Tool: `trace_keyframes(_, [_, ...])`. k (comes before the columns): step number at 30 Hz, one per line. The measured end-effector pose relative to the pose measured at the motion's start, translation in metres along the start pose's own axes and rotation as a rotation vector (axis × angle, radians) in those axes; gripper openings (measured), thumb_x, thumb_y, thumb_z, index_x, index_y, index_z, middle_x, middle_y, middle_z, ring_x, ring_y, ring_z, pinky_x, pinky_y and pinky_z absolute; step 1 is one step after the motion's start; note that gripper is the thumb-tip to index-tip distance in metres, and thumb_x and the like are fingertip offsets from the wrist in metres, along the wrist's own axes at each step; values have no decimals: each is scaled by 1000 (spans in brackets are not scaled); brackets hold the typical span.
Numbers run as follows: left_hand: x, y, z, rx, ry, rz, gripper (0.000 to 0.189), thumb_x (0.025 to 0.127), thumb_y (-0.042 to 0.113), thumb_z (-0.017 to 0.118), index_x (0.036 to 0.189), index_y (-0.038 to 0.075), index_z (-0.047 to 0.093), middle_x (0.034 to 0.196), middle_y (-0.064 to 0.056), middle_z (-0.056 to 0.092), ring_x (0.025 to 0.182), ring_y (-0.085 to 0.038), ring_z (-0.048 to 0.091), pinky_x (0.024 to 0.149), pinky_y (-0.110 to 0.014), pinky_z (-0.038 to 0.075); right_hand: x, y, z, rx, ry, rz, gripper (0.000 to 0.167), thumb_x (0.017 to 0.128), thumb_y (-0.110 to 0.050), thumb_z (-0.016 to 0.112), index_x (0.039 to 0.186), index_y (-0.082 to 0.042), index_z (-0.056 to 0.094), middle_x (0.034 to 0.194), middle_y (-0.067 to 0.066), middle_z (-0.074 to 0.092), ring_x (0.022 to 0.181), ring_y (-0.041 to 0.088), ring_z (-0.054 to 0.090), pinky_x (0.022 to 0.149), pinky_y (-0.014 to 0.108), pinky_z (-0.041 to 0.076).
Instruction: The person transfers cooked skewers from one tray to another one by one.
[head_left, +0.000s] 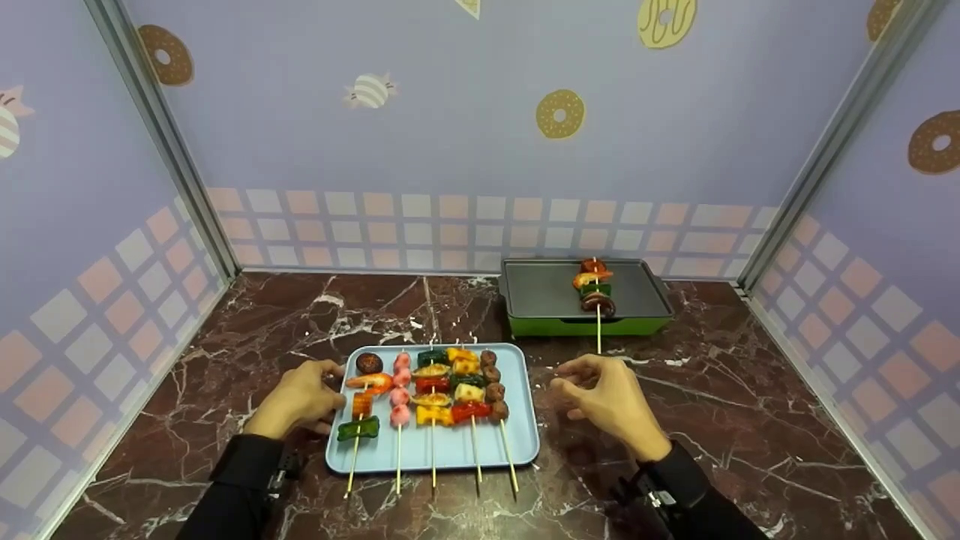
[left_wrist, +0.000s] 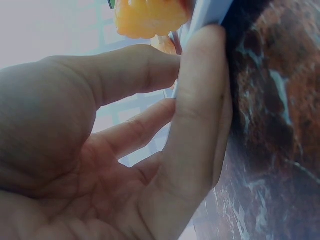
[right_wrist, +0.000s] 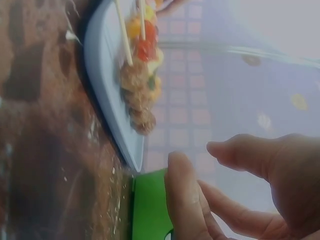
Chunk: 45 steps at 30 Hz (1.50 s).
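A light blue tray [head_left: 525, 442] lies at the table's middle with several food skewers [head_left: 433, 390] side by side on it. My left hand [head_left: 330, 382] holds the tray's left edge; in the left wrist view thumb and finger [left_wrist: 200, 100] pinch the tray's rim [left_wrist: 205, 12] below an orange food piece [left_wrist: 150, 17]. My right hand [head_left: 570, 382] hovers just right of the tray, fingers loosely curled and holding nothing [right_wrist: 195, 155]. One skewer [head_left: 596, 289] lies on the green grill [head_left: 547, 296] behind that hand, with its stick end close to the fingers.
Dark marble table top [head_left: 750, 390] stretches to both sides. Lilac patterned walls [head_left: 450, 135] close in the back, left and right. The grill stands at the back right against the wall. In the right wrist view the tray edge [right_wrist: 100, 65] and the grill's green side [right_wrist: 147, 205] are close by.
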<state>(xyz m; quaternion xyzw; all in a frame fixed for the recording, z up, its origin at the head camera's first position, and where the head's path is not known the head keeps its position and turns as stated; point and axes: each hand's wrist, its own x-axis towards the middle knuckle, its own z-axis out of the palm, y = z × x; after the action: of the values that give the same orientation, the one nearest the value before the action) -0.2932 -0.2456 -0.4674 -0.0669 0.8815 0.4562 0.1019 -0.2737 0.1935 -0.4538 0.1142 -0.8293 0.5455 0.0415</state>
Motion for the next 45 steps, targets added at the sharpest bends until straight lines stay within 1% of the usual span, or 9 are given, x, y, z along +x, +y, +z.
trace_keyframes(5, [0,-1,0,2,0,1,48,74,-6,63,119,6,52,79,-18,58,54,-28,61,44,-41,54,4,3,-5,-1,42,-11,24,76,-23,74,95,-10,66,80,10,62,64,31,62,49,40,55])
trace_keyframes(11, [0,-1,0,0,0,-5,48,74,-6,63,118,6,52,79,-19,58,54,-28,61,45,-41,54,10,6,-12,-68,114,-17,25,75,-25,75,96,-14,67,78,8,61,63,25,62,47,34,55])
trace_keyframes(13, [0,-1,0,6,2,-3,48,74,-6,63,119,6,52,79,-19,58,54,-28,61,45,-41,54,11,6,-14,-88,126,-16,24,75,-26,74,96,-17,67,79,7,61,62,23,62,46,33,55])
trace_keyframes(21, [1,-2,0,15,8,0,50,73,-6,63,120,7,52,79,-19,58,54,-27,61,45,-40,54,17,6,-23,-123,164,-37,27,75,-29,74,96,-16,65,80,7,61,57,19,62,45,33,54])
trace_keyframes(25, [1,-2,1,-3,4,-3,50,73,-7,63,120,6,52,80,-21,57,54,-27,61,45,-40,54,21,6,-29,-183,175,-55,27,76,-31,72,97,-16,64,79,4,61,53,16,61,42,30,53])
trace_keyframes(29, [0,-1,0,0,3,-4,49,74,-6,62,120,6,51,80,-20,57,55,-27,61,45,-40,54,25,9,-35,-253,213,-83,27,77,-34,71,97,-17,64,76,1,62,51,16,61,41,28,52])
trace_keyframes(36, [0,-1,0,13,6,-2,50,73,-6,62,121,7,51,80,-18,59,56,-27,62,45,-40,54,33,12,-43,-337,283,-80,25,77,-35,70,96,-19,65,74,-4,62,49,14,59,40,30,50])
trace_keyframes(42, [0,-1,-1,19,1,-4,50,74,-5,62,121,7,51,80,-19,59,57,-27,62,45,-39,54,39,15,-48,-424,337,-85,27,77,-35,70,95,-16,68,73,-7,61,54,9,55,46,32,46])
trace_keyframes(45, [0,-1,-1,20,-4,-4,49,74,-5,62,121,7,51,80,-18,59,57,-27,61,45,-40,54,43,18,-51,-438,365,-77,27,76,-35,71,94,-16,69,73,-7,62,56,9,55,50,32,47])
